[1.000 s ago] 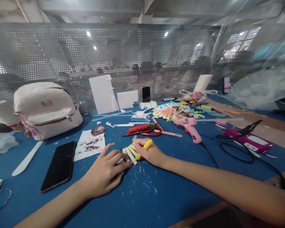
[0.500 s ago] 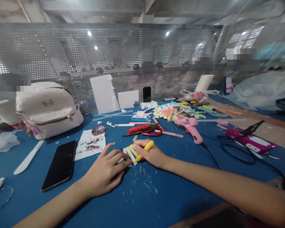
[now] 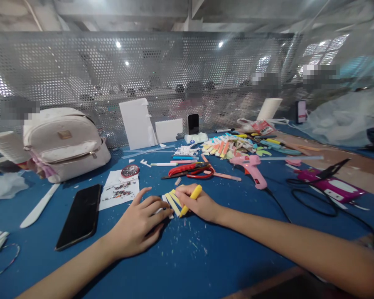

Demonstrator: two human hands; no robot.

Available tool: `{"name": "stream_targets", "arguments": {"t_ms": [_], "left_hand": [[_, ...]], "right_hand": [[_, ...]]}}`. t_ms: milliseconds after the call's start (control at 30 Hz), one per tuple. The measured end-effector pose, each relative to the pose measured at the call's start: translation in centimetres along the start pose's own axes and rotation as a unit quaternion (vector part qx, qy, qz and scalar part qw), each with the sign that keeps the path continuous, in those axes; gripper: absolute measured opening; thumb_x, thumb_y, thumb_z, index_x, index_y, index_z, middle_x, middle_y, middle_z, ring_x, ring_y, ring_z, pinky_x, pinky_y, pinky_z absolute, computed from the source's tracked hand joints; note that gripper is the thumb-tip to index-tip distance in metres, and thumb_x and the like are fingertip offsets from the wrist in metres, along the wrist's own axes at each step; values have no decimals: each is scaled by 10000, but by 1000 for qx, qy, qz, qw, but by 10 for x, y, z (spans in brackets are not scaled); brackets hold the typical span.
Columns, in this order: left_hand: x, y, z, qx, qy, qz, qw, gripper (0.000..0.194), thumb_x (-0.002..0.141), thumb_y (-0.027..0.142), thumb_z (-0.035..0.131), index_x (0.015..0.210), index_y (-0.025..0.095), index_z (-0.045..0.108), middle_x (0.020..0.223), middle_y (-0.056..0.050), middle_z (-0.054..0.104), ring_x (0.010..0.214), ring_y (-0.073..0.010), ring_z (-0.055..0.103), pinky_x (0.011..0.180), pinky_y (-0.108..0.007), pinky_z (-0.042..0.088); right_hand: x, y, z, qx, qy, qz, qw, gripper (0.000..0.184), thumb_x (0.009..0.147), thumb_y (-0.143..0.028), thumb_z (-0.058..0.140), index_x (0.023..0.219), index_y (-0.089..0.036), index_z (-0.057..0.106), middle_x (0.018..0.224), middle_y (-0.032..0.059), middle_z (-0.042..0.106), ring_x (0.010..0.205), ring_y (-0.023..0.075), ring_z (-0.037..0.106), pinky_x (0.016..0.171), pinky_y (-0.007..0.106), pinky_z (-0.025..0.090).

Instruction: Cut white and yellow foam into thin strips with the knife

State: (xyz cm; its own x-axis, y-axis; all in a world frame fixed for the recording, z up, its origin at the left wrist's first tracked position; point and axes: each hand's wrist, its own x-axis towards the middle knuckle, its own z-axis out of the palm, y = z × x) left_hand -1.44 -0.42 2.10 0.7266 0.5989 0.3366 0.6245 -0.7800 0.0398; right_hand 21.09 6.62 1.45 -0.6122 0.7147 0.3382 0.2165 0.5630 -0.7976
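Observation:
My right hand grips a yellow marker, its tip pointing down at the edge of pale strips. Beneath it lie narrow white strips coloured yellow on the blue tabletop. My left hand rests flat to their left with fingers apart; its index finger is raised, and the other fingertips touch the strips' left edge, beside a small white piece partly covered by the fingers. Coloured crumbs are scattered on the table in front of the strips. A small pale stub lies just beyond them.
Red-handled scissors and a blue pen lie ahead. A pink glue gun trails a cable at right, near a purple power strip. Coloured paper pieces are heaped behind. Leftward are a black phone and white backpack.
The marker tip has shifted slightly right and down along the strip's edge, and the strips look slightly fanned out. My left hand stays in nearly the same place.

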Motion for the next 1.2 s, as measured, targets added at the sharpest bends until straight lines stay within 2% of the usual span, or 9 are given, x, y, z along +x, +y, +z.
{"name": "stream_targets", "arguments": {"t_ms": [267,767,1200], "left_hand": [[1,1,-2,-15,3,1,1000,315,943,164,461,1232,252,552,1219,-9,665,1182,-191,568,1188,-491,163],[0,1,-2,-18,0,-3,1000,310,935,162,455,1213,251,560,1198,-34,669,1165,-208,574,1185,-522,184],[-1,1,-2,-28,-11,-9,1000,291,950,167,443,1206,255,549,1217,-21,655,1187,-204,553,1190,-529,133]], "right_hand": [[0,0,0,-10,0,-5,1000,491,990,-496,410,607,-201,321,570,-53,323,541,114,307,546,271,267],[0,1,0,-27,-8,-13,1000,470,999,-469,401,620,-201,322,572,-55,335,541,114,321,549,270,270],[-1,0,0,-46,-28,-27,998,425,982,-408,411,622,-200,322,570,-54,325,547,114,318,561,275,256]]}}
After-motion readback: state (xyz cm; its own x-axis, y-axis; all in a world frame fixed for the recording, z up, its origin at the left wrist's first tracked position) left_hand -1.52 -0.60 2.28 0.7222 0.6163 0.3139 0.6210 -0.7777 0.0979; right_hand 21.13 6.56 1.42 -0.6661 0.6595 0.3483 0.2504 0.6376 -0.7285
